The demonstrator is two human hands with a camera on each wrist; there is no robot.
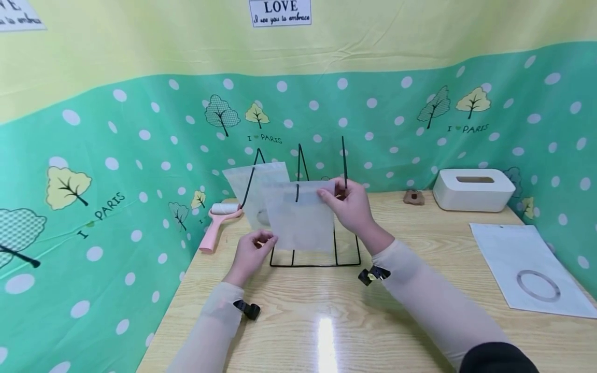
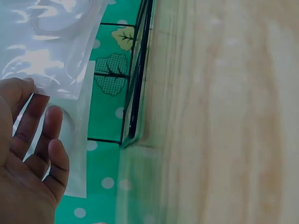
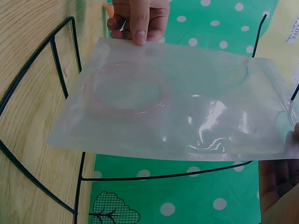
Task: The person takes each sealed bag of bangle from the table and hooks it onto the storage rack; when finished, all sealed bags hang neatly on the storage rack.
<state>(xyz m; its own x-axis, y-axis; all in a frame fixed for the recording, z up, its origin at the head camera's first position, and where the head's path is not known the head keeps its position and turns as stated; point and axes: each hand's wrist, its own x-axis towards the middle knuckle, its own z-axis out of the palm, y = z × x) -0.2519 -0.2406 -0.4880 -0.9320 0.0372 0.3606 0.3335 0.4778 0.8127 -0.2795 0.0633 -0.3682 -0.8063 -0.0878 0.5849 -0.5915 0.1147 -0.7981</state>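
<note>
A translucent flat pouch (image 1: 303, 223) is held up between my hands in front of a black wire rack (image 1: 314, 266). My left hand (image 1: 251, 255) pinches its lower left corner between thumb and forefinger, the other fingers loosely bent. At the upper right corner, my right hand (image 1: 352, 207) grips it with thumb and fingers. The tip of the rack's middle prong (image 1: 297, 193) shows in front of the pouch near its top edge. In the right wrist view, round ring shapes (image 3: 131, 114) show through the plastic. A second pouch (image 1: 256, 194) hangs on the rack's left prong.
A pink lint roller (image 1: 212, 233) lies left of the rack. Back right are a white tissue box (image 1: 473, 190) and a small brown object (image 1: 413, 197). A larger flat pouch (image 1: 508, 254) with a ring shape lies at the right. Patterned cloth (image 1: 387, 119) surrounds the table.
</note>
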